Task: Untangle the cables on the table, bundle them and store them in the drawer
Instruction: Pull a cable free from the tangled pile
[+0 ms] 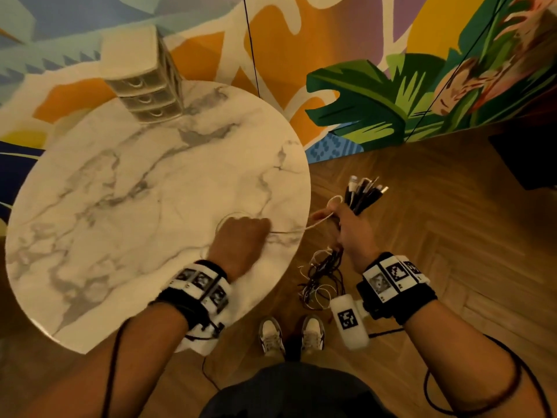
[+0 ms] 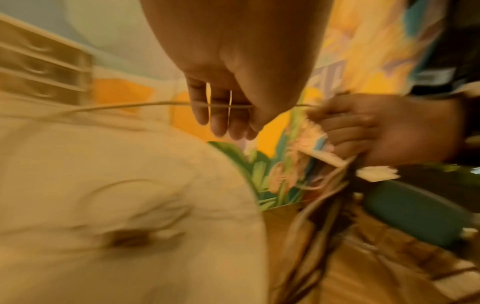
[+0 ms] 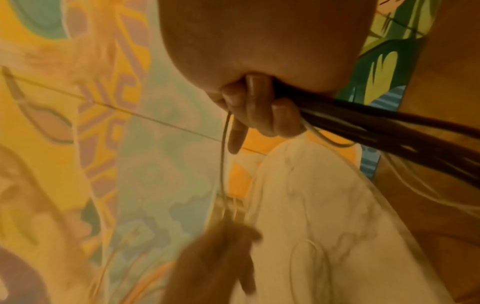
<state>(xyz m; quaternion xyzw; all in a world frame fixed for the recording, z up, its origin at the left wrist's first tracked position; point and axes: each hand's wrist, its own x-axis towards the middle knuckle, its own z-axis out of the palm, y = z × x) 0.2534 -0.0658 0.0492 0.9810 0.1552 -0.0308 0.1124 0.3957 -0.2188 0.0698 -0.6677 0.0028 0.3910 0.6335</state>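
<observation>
Two hands work one white cable (image 1: 304, 229) at the right edge of the round marble counter (image 1: 120, 191). The left hand (image 1: 241, 242) sits over the counter near that edge, its fingers (image 2: 221, 115) curled and pinching the white cable, which runs across them in the left wrist view. From there the cable stretches taut to the right hand (image 1: 351, 227), just off the counter's right edge and above the wooden floor (image 1: 452, 236). A loose loop of the same white cable lies on the counter just beyond the left hand.

The right hand's fingers (image 3: 259, 111) are closed around a bundle of cables (image 1: 360, 196), mostly black with some white, whose plugs fan out above the fist, away from the counter. The rest of the bundle hangs below the hand in a loose tangle (image 1: 322, 273) beside the counter's edge.

A small drawer unit (image 1: 144, 82) with three drawers stands at the far edge of the counter, well apart from both hands; its drawers look closed. Behind the counter is a painted wall (image 1: 376, 101), and the person's shoes (image 1: 291, 334) show on the floor near the counter's near edge.
</observation>
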